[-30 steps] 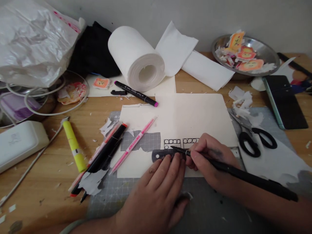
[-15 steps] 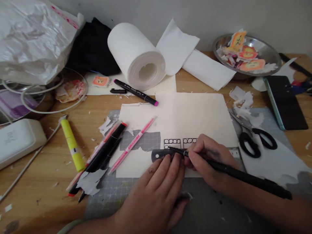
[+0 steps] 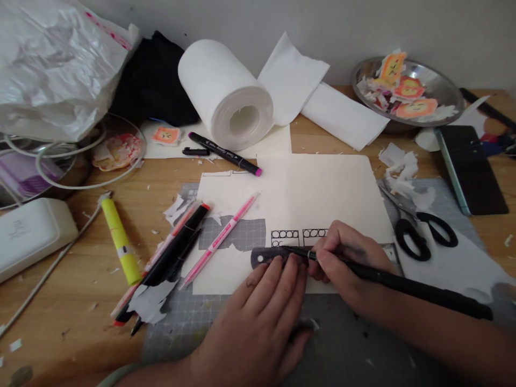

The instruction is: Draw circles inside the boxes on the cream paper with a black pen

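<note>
My left hand (image 3: 260,317) lies flat with fingers outstretched, its fingertips pressing a dark ruler (image 3: 260,258) onto the cream paper (image 3: 326,188). Closed around a long black pen (image 3: 423,288), my right hand (image 3: 349,260) rests just right of those fingertips. The pen's tip is at the ruler's upper edge, under a small drawn box (image 3: 284,235) with a row of circles along its top and partial circles below. A second drawn box (image 3: 314,233) is partly covered by my right hand. Most of the ruler's length is hidden beneath both hands.
Black-handled scissors (image 3: 415,242) and a phone (image 3: 471,169) lie at right. A metal bowl (image 3: 453,99) of paper cutouts stands behind. Left of the paper are a pink pen (image 3: 220,239), a yellow marker (image 3: 121,239) and black markers. A paper roll (image 3: 221,80) stands at the back.
The pen tip has moved slightly right and down to the ruler's edge, and its rear end has swung up. More curved marks show in the left box. My left hand stays put.
</note>
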